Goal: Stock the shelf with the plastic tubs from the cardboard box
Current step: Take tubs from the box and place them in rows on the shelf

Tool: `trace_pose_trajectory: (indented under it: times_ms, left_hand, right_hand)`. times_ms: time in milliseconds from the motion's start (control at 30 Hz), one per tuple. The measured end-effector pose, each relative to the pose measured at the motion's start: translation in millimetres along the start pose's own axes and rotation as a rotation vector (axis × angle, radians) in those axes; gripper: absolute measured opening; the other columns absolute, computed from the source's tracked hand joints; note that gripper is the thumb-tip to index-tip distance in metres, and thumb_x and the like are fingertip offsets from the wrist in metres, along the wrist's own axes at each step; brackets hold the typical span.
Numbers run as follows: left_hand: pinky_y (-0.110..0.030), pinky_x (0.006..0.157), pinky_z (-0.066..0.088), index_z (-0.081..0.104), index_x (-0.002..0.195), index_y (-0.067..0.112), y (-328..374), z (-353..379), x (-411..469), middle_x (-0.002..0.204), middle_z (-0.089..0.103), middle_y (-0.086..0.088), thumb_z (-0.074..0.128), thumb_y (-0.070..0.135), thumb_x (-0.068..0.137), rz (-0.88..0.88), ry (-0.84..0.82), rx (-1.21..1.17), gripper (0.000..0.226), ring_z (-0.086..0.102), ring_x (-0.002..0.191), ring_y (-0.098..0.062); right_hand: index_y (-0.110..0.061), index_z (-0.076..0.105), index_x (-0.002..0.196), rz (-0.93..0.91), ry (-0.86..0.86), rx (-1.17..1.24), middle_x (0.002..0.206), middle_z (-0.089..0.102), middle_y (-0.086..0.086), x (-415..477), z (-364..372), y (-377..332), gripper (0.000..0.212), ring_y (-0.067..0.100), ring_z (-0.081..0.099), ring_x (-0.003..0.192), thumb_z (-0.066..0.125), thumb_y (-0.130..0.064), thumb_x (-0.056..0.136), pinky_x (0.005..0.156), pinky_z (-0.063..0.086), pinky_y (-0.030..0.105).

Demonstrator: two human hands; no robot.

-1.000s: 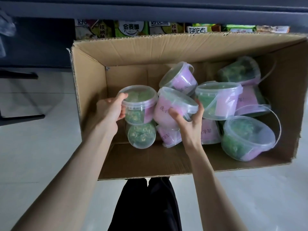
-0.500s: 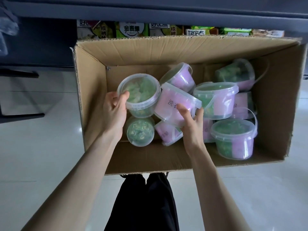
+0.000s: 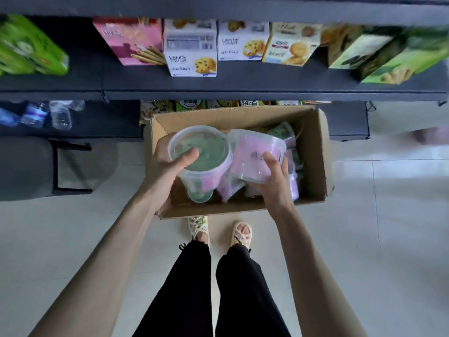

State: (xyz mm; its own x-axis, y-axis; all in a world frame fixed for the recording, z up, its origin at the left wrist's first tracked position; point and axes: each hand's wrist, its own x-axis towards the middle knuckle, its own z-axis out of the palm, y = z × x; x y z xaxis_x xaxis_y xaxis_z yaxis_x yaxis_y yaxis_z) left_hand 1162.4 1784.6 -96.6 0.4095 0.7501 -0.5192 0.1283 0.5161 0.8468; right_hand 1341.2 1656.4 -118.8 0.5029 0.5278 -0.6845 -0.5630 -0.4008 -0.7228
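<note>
An open cardboard box [image 3: 313, 152] stands on the floor below a dark shelf [image 3: 218, 83]. My left hand [image 3: 167, 164] grips a clear plastic tub [image 3: 201, 154] with green contents, thumb across its lid, held above the box. My right hand [image 3: 274, 183] holds a second tub [image 3: 255, 156] with a pink label, tilted on its side. Several more tubs [image 3: 286, 135] lie in the box, mostly hidden behind the two raised ones.
Biscuit boxes [image 3: 192, 49] and green packs [image 3: 26, 49] line the shelf. Water bottles [image 3: 48, 114] lie on the lower shelf at left. A dark stool [image 3: 26, 166] stands left of the box. My feet [image 3: 218, 231] are just before it on pale tiles.
Both hands have lifted their tubs up out of the box. My view has risen and pulled back, so the shelf with biscuit boxes and my legs now show.
</note>
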Motion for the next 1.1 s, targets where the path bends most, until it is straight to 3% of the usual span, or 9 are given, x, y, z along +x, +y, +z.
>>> trace_pose_trajectory:
  times_ms: [133, 233, 433, 533, 633, 767, 867, 1000, 1100]
  left_hand:
    - [-0.019, 0.075, 0.051, 0.044, 0.111, 0.036, 41.5, 25.1, -43.9, 0.109, 0.056, 0.01, 0.091, 0.054, 0.025, 0.137, -0.095, 0.064, 0.099, 0.059, 0.1, -0.001]
    - [-0.016, 0.079, 0.049, 0.037, 0.117, 0.036, 60.2, 58.6, -79.5, 0.119, 0.05, 0.007, 0.092, 0.051, 0.027, 0.22, -0.183, 0.111, 0.106, 0.056, 0.104, 0.003]
    - [-0.021, 0.08, 0.051, 0.049, 0.118, 0.035, 49.7, 169.6, -157.5, 0.112, 0.062, 0.008, 0.085, 0.043, 0.043, 0.335, -0.117, 0.041, 0.084, 0.059, 0.106, -0.007]
    - [-0.046, 0.097, 0.045, 0.047, 0.125, 0.038, 47.4, 225.7, -182.5, 0.123, 0.057, 0.003, 0.072, 0.059, 0.053, 0.336, -0.005, -0.02, 0.079, 0.052, 0.116, -0.018]
    - [-0.051, 0.096, 0.043, 0.046, 0.117, 0.049, 74.0, 266.2, -199.5, 0.131, 0.046, 0.0, 0.064, 0.078, 0.049, 0.365, 0.011, -0.077, 0.077, 0.046, 0.117, -0.017]
    - [-0.051, 0.095, 0.044, 0.035, 0.133, 0.022, 132.1, 294.7, -198.2, 0.127, 0.053, -0.011, 0.079, 0.075, 0.031, 0.491, -0.043, -0.038, 0.123, 0.053, 0.116, -0.024]
    - [-0.036, 0.087, 0.05, 0.031, 0.132, 0.016, 174.8, 305.8, -187.7, 0.123, 0.055, -0.007, 0.087, 0.063, 0.028, 0.62, -0.056, 0.013, 0.127, 0.056, 0.114, -0.016]
    - [-0.018, 0.077, 0.052, 0.035, 0.132, 0.024, 223.3, 314.9, -163.2, 0.12, 0.056, 0.006, 0.085, 0.052, 0.05, 0.789, -0.002, -0.011, 0.1, 0.058, 0.106, 0.001]
    - [-0.002, 0.066, 0.044, 0.039, 0.126, 0.033, 261.3, 321.2, -138.3, 0.107, 0.056, 0.026, 0.074, 0.053, 0.064, 0.896, 0.079, 0.013, 0.075, 0.055, 0.088, 0.019]
  right_hand:
    - [-0.032, 0.046, 0.125, -0.173, -0.073, 0.034, 0.112, 0.061, -0.008, -36.0, -25.6, -45.5, 0.06, 0.019, 0.061, 0.11, 0.067, -0.05, 0.072, 0.082, 0.054, 0.058]
    - [-0.029, 0.049, 0.119, -0.33, -0.103, 0.004, 0.095, 0.061, -0.025, -60.9, -60.5, -72.3, 0.041, -0.004, 0.062, 0.094, 0.062, -0.039, 0.082, 0.067, 0.059, 0.041]
    - [-0.033, 0.048, 0.122, -0.387, -0.19, 0.043, 0.11, 0.061, -0.012, -115.1, -177.7, -108.3, 0.066, 0.013, 0.064, 0.105, 0.075, -0.054, 0.065, 0.068, 0.057, 0.04]
    - [-0.031, 0.042, 0.125, -0.44, -0.229, 0.023, 0.113, 0.061, -0.009, -137.4, -224.8, -133.3, 0.074, 0.013, 0.067, 0.101, 0.078, -0.047, 0.063, 0.071, 0.058, 0.038]
    - [-0.031, 0.039, 0.126, -0.518, -0.236, 0.007, 0.119, 0.056, -0.004, -153.6, -244.1, -172.1, 0.077, 0.013, 0.068, 0.099, 0.078, -0.046, 0.061, 0.073, 0.058, 0.041]
    - [-0.034, 0.045, 0.117, -0.632, -0.261, 0.023, 0.105, 0.064, -0.012, -160.4, -243.7, -236.2, 0.063, 0.012, 0.069, 0.093, 0.077, -0.043, 0.063, 0.068, 0.059, 0.041]
    - [-0.034, 0.045, 0.122, -0.694, -0.288, 0.017, 0.112, 0.063, -0.01, -156.5, -234.9, -286.7, 0.069, 0.012, 0.069, 0.095, 0.077, -0.047, 0.062, 0.07, 0.059, 0.039]
    - [-0.033, 0.036, 0.137, -0.805, -0.269, -0.121, 0.14, 0.05, -0.003, -143.1, -219.5, -350.4, 0.091, 0.017, 0.051, 0.126, 0.074, -0.061, 0.06, 0.104, 0.043, 0.047]
    - [-0.022, 0.033, 0.138, -0.874, -0.234, -0.16, 0.132, 0.056, -0.001, -131.7, -205.0, -394.5, 0.101, 0.006, 0.059, 0.112, 0.074, -0.062, 0.056, 0.085, 0.052, 0.022]
